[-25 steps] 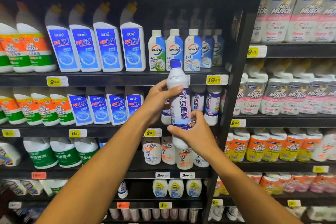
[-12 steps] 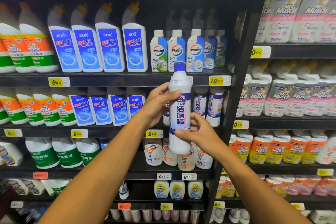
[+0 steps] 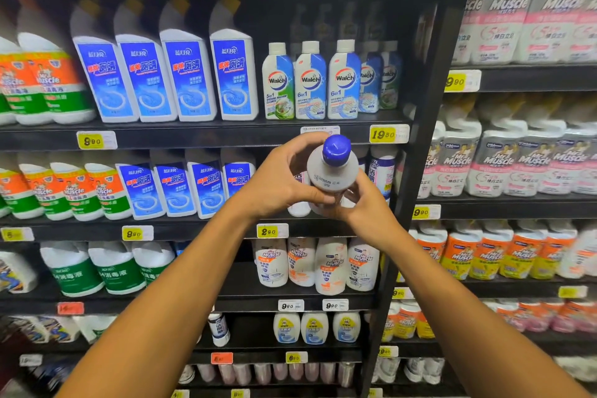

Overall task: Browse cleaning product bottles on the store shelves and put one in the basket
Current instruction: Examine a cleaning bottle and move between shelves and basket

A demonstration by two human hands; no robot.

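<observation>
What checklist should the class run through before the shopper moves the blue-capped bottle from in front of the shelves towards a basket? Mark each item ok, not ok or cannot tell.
1. Both hands on the bottle: ok. The left hand and right hand grip the white bottle.
2. Cap on: ok. The blue cap sits on the neck; how tight, cannot tell.
3. Bottle off the shelf: ok. It is held in front of the shelf edge.
4. Label readable: not ok. The bottle is tipped top-first towards the camera.
5. Basket within reach: cannot tell. No basket is in view.
6. Leaks: cannot tell.
</observation>
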